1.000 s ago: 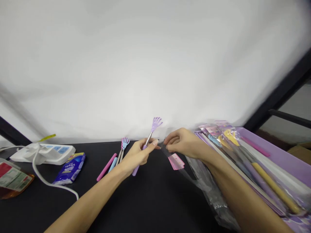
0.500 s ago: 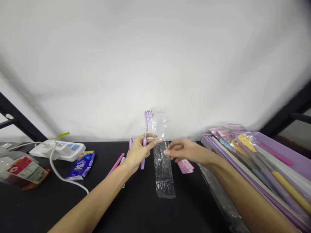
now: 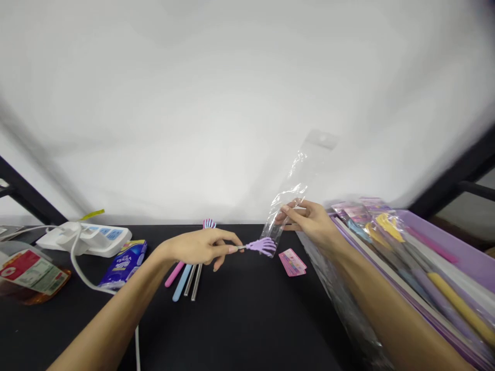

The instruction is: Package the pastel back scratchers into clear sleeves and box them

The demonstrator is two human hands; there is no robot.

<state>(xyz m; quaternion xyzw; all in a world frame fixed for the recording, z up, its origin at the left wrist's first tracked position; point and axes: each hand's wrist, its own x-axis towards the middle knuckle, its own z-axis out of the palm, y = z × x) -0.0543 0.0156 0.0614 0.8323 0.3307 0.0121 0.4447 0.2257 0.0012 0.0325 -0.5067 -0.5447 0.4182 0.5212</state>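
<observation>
Back scratcher level above black table, steel shaft clamped in left hand. Purple claw against clear bag, possibly just inside its mouth. Right hand pinching bag, fingers together. Pink card just below.

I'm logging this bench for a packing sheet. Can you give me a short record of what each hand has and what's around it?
Left hand: holds a purple back scratcher, its claw overlapping the bag's lower end
Right hand: grips a clear plastic bag near its lower end
Nearby: pink card; blue-handled back scratcher
Further off: white power strip; blue packet; lavender tray of packaged items
</observation>
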